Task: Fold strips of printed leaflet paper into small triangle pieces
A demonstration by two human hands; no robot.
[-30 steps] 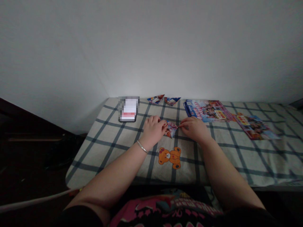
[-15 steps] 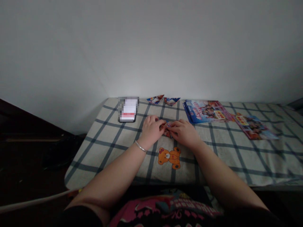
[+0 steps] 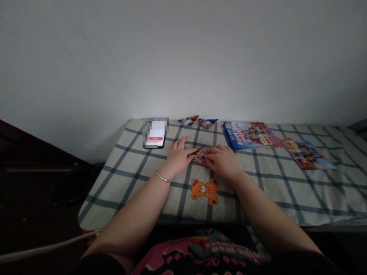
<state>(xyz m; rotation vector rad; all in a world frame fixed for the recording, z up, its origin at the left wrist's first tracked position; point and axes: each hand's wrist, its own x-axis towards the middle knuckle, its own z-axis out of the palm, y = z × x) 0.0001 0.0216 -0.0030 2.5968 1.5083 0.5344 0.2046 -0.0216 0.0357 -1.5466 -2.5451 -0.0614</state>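
Observation:
A small piece of folded printed paper, red, blue and white, lies on the checked cloth between my two hands. My left hand has its thumb and forefinger closed at the paper's left edge, while its other fingers stretch forward over the cloth. From the other side, my right hand grips the paper with curled fingers that cover its right part. Beyond my hands, near the wall, sit two folded paper pieces with pointed corners, a left one and a right one.
A phone with a lit, partly blurred screen lies at the back left. Stacked printed leaflets are at the back right, with another leaflet beside them. The checked tablecloth bears an orange bear picture. A white wall rises behind.
My left hand has shifted slightly left, and its fingers have spread, so more of the folded paper shows. My right hand stays nearly in place.

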